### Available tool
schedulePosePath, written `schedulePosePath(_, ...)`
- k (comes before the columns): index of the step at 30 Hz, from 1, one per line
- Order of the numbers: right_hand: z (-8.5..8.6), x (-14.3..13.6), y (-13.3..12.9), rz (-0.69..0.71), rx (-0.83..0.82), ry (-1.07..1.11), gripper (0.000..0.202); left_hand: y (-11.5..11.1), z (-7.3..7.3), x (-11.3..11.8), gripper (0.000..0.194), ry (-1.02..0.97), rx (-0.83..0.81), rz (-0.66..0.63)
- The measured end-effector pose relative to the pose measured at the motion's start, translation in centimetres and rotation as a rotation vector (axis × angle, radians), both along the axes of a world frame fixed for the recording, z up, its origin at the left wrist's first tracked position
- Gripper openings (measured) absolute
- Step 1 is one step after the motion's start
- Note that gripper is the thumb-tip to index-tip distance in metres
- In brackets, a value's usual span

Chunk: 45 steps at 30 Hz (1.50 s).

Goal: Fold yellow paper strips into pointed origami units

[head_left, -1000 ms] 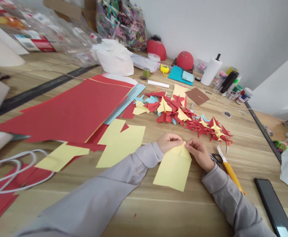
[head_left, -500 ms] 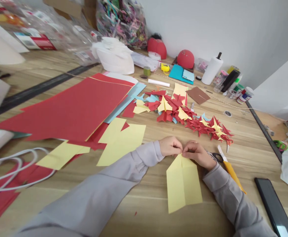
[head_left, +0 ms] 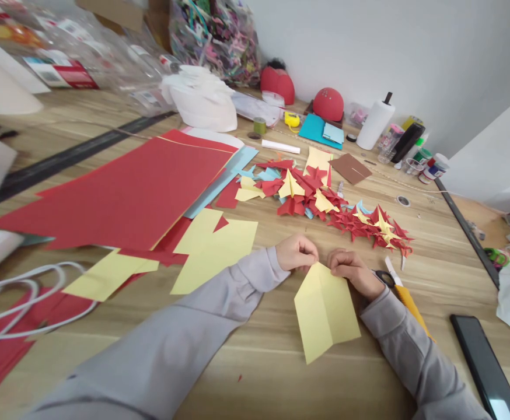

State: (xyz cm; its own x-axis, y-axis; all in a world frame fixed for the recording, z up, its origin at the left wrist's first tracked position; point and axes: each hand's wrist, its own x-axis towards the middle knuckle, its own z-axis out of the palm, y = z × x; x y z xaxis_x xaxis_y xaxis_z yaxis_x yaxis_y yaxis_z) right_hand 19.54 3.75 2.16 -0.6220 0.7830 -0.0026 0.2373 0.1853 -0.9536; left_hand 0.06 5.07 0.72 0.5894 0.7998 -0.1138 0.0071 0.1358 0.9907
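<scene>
Between my hands is a sheet of yellow paper [head_left: 325,309] with a crease down its middle and slanted upper corners that narrow toward a point. My left hand [head_left: 297,252] pinches it close to that point. On the other slanted edge, my right hand [head_left: 353,271] grips the paper between thumb and bent fingers. The lower end hangs toward me, slightly bent along the crease. Just right of my right hand lie scissors [head_left: 395,271] and a yellow-orange handled tool [head_left: 414,309], partly behind my sleeve.
Beyond my hands lies a heap of folded paper planes [head_left: 307,189] in red, yellow and blue. Large red sheets [head_left: 141,186] and cut yellow paper [head_left: 220,251] cover the left. A phone [head_left: 485,361] lies at the right; a white cable [head_left: 31,297] loops at the left.
My hands have spread a little apart along the paper's top. The sheet has turned and its lower end has risen slightly, and its tip shows more now.
</scene>
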Motion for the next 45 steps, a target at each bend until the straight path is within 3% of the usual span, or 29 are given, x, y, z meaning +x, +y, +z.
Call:
schedulePosePath(4, -0.4, 0.3, -0.4, -0.078, -0.197, 0.151, 0.006, 0.4, 0.2, -0.2, 0.014, -0.106, -0.086, 0.033)
schedulePosePath(11, -1.1, 0.3, -0.9, -0.203, -0.366, 0.343, 0.009, 1.0, -0.3, -0.4, 0.014, -0.228, -0.169, 0.179)
schedulePosePath(17, -0.6, -0.1, -1.2, -0.234, -0.428, 0.216, 0.013, 0.7, -0.1, -0.1, 0.014, -0.19, -0.161, 0.152)
schedulePosePath(26, -0.6, 0.2, -0.4, -0.165, -0.15, 0.074, 0.016, 0.9, -0.2, 0.0, 0.012, -0.317, -0.21, 0.289)
schedulePosePath(32, -1.1, 0.3, -0.3, -0.153, -0.13, 0.258, 0.023, 1.4, 0.1, -0.4, 0.011, -0.419, -0.176, 0.307)
schedulePosePath(37, -0.8, -0.3, -0.8, -0.305, -0.137, 0.218, 0.029, 0.8, 0.1, -0.1, 0.015, -0.251, -0.151, 0.175)
schedulePosePath(40, -0.6, -0.6, -1.1, -0.257, -0.212, 0.067, 0.028, 0.1, 0.1, 0.5, 0.017, -0.077, -0.08, 0.085)
schedulePosePath(45, -0.9, -0.9, -1.1, -0.309, -0.262, 0.085, 0.033, -0.5, 0.2, 1.3, 0.024, 0.011, -0.02, 0.114)
